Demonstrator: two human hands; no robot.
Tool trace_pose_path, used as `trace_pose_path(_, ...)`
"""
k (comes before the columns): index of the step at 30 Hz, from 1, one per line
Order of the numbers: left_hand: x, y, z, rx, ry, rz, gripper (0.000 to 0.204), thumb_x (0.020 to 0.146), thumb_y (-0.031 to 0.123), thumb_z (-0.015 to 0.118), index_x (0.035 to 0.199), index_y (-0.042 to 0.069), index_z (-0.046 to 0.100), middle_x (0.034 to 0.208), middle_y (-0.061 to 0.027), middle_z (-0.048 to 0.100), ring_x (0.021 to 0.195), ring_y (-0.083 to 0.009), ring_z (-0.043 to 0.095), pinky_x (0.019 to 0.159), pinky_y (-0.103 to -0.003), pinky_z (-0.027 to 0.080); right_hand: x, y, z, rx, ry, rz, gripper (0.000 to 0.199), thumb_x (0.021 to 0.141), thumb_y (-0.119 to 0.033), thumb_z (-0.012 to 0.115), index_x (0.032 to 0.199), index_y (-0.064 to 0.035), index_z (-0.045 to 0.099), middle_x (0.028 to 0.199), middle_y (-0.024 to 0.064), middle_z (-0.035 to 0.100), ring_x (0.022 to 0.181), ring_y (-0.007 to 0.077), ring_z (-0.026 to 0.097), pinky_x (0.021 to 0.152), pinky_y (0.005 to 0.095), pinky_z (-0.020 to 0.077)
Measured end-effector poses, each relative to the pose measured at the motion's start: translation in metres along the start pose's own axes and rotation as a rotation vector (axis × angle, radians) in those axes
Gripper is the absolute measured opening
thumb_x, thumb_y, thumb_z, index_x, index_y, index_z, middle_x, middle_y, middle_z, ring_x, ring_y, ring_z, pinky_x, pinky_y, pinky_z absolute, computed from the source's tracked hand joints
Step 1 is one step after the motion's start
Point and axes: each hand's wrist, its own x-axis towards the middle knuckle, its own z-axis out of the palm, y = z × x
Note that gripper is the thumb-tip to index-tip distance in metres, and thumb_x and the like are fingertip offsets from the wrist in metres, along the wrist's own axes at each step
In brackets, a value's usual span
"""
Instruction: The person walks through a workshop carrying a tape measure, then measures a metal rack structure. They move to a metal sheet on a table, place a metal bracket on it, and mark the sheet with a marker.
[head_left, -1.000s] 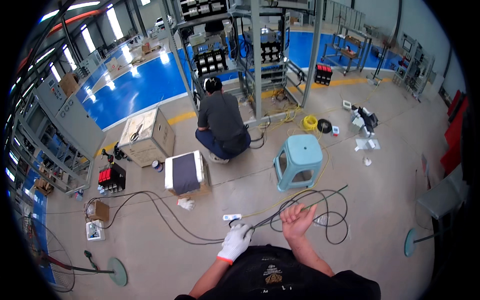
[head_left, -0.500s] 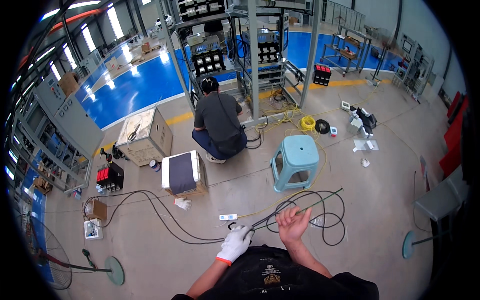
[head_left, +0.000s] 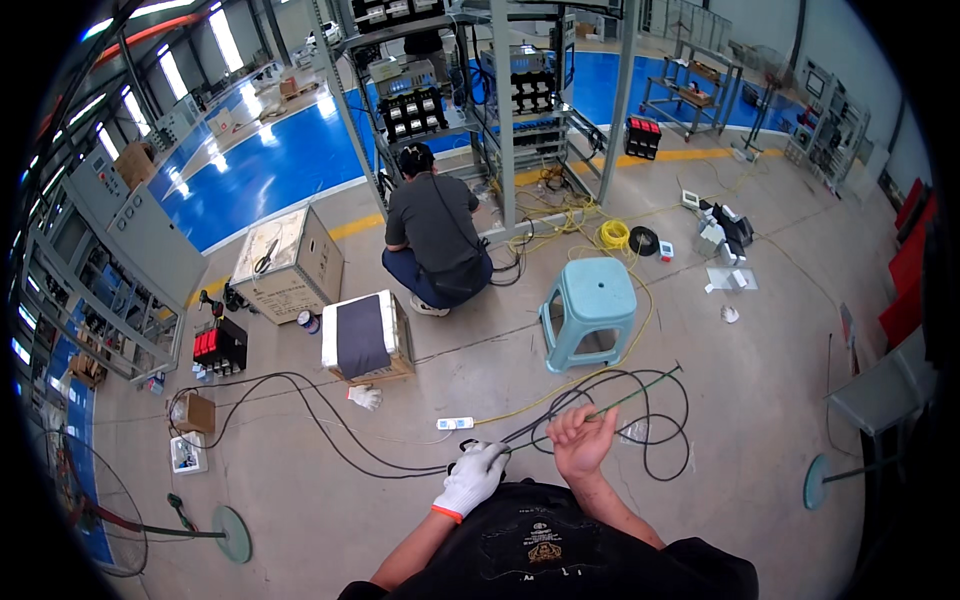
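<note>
My left hand (head_left: 472,482) wears a white knitted glove with an orange cuff and is closed around a dark cable (head_left: 400,475) in front of my body. A small black curved piece sticks out by its fingers; I cannot make out what it is. My bare right hand (head_left: 583,440), its palm partly turned up, has its fingers curled over a thin dark-green stretch of cable (head_left: 642,391). That stretch runs from the gloved hand past the right hand to a free end at the upper right. Loose black cable loops (head_left: 687,440) lie on the floor beyond and beside the right hand.
A blue plastic stool (head_left: 598,290) stands ahead, with a white power strip (head_left: 455,424) nearer me. A co-worker (head_left: 437,235) squats by a metal frame (head_left: 507,130). At left are a cloth-topped box (head_left: 398,335), a wooden crate (head_left: 320,265) and a spare glove (head_left: 365,397).
The whole view has shifted slightly, so the surroundings sit a little higher. Both hands keep nearly the same grip and place on the cable.
</note>
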Motion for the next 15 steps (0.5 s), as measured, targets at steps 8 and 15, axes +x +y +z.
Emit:
trace_pose_path(8, -0.004, -0.004, -0.001, -0.093, -0.007, -0.021, 0.025, 0.096, 0.024, 0.056, 0.113, 0.007, 0.066, 0.102, -0.0187, 0.065, 0.100, -0.0382, 0.061, 0.087, -0.046, 0.050, -0.001, 0.007, 0.003, -0.011, 0.001, 0.045, 0.066, 0.102, -0.064, 0.024, 0.070, -0.0101, 0.045, 0.055, 0.0018, 0.036, 0.052, 0.0173, 0.034, 0.054, 0.0340, 0.0324)
trace_pose_path(15, -0.004, -0.015, 0.008, 0.035, 0.027, 0.050, 0.026, 0.096, 0.024, 0.057, 0.113, 0.007, 0.066, 0.104, -0.0174, 0.064, 0.098, -0.0364, 0.061, 0.085, -0.045, 0.050, -0.002, 0.005, 0.002, -0.017, -0.007, -0.004, 0.066, 0.101, -0.066, 0.025, 0.064, -0.0124, 0.035, 0.052, -0.0019, 0.026, 0.045, 0.0134, 0.023, 0.044, 0.0298, 0.0222)
